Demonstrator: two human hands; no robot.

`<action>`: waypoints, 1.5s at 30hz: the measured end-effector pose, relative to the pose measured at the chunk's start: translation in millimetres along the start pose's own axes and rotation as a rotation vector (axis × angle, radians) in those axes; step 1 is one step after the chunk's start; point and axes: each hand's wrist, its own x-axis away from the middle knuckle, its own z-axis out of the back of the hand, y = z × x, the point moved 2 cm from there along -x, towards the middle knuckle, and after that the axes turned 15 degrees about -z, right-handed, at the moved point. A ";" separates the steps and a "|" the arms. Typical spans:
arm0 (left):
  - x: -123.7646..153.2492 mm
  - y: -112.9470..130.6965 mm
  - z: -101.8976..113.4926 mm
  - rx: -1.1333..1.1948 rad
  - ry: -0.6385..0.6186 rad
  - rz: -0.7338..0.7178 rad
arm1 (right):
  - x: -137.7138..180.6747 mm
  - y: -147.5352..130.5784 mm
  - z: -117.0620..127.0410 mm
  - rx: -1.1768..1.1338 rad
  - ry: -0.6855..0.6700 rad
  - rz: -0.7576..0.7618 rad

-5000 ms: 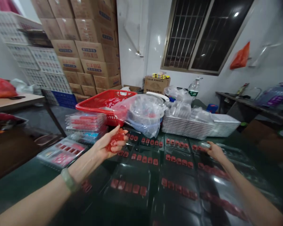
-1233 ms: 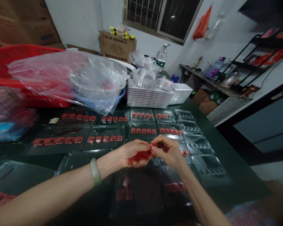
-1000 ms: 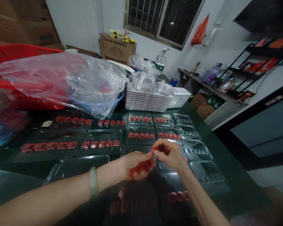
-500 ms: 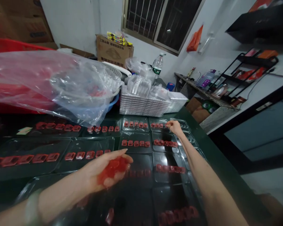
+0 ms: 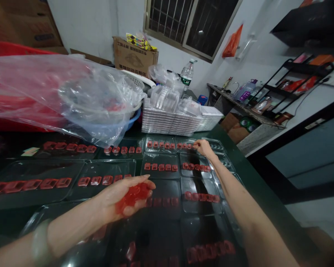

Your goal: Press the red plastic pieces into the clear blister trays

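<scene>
Palm up and cupped, my left hand [image 5: 125, 198] holds several wet, glossy red translucent pieces [image 5: 133, 197] above the near trays. A pale bangle [image 5: 41, 241] circles that wrist. My right hand [image 5: 202, 147] reaches to a clear plastic tray [image 5: 180, 140] in the far row, fingertips pinched at the right end of its short row of small red squarish pieces [image 5: 184, 145]. A small red piece appears to be between those fingertips, mostly hidden by them. Other clear trays around both hands carry similar rows, such as the red pieces [image 5: 196, 167] just nearer me.
Stacked clear trays [image 5: 169, 120] stand at the back of the dark green table [image 5: 231, 142]. A plastic bag [image 5: 100, 96] drapes over a blue basin [image 5: 133, 119] and red tub at left. Behind are a water bottle [image 5: 187, 76] and a cardboard box [image 5: 135, 55].
My right hand has shifted slightly left, closer to the row's end in the far tray. My left hand stays cupped around the red pieces. The view has tilted a little.
</scene>
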 end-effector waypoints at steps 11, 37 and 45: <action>6.3 1.3 -1.5 -0.028 0.022 -0.018 | 25.8 -27.4 10.8 0.359 -0.042 0.018; 0.6 -1.3 2.1 0.033 -0.014 -0.025 | -5.2 -36.7 -1.1 0.461 -0.236 0.011; 1.8 7.1 -1.6 0.113 -0.105 -0.064 | 17.3 -52.6 10.4 0.439 -0.177 -0.003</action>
